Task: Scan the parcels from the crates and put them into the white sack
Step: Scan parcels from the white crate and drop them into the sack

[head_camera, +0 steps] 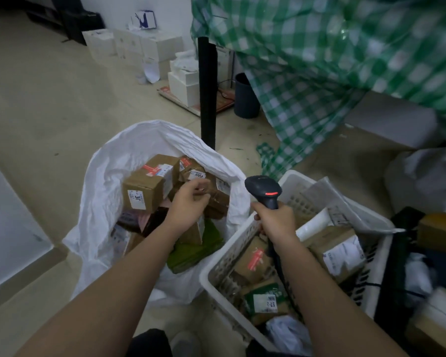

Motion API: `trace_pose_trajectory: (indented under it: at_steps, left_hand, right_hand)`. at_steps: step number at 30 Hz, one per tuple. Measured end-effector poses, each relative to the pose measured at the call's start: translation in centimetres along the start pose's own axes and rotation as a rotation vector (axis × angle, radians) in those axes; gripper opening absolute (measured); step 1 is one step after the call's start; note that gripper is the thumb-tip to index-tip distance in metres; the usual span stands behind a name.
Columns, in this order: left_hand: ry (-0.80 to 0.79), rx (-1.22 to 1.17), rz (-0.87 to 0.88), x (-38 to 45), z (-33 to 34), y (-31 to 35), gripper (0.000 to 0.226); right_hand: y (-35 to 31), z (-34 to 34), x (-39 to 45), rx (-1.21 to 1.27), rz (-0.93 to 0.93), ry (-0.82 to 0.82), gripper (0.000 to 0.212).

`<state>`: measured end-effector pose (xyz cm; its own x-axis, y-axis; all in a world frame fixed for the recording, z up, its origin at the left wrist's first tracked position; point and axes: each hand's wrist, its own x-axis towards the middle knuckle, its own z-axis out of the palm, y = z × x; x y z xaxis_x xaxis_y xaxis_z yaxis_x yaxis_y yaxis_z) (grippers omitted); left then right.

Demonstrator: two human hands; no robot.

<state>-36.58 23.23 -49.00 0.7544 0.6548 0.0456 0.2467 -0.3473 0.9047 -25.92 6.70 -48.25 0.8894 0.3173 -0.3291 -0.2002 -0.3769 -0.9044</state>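
The white sack [106, 191] stands open on the floor at centre left, holding several brown cardboard parcels [144, 189] and a green one [193, 251]. My left hand [188, 204] hovers inside its mouth, fingers curled just above a small brown box [218, 202]; whether the fingers hold anything is unclear. My right hand [276, 222] grips the handle of a black barcode scanner [264, 190] with a red light, over the near corner of the white crate [224, 264]. The crate holds brown boxes [252, 261], a green labelled parcel [264, 301] and white mailers [317, 222].
A black post [207, 91] rises just behind the sack. A green checked sheet [332, 60] hangs at the upper right. White boxes [139, 47] and a dark bin [246, 96] stand by the far wall. More parcels and a dark crate [397, 266] crowd the right edge.
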Motion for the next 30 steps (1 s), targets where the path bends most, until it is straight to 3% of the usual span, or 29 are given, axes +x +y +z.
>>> trace_pose_trajectory:
  at_steps: [10,17,21,30]
  left_hand:
    - [-0.209,-0.196,-0.046,0.4,12.4,5.3,0.035]
    - [-0.333,-0.175,0.050,2.0,21.3,9.5,0.042]
    - [-0.392,0.117,0.294,4.4,25.8,10.0,0.047]
    - [-0.410,0.811,0.663,7.0,31.1,10.5,0.042]
  right_hand:
    - [3.3,-10.1,0.0,0.271,0.165,0.314,0.022]
    - [5.5,-14.7,1.9,0.412,0.092,0.528,0.009]
    - [6.3,-16.6,3.6,0.514,0.074,0.634,0.014]
    - [7.7,-18.1,5.9,0.578,0.117,0.634,0.011]
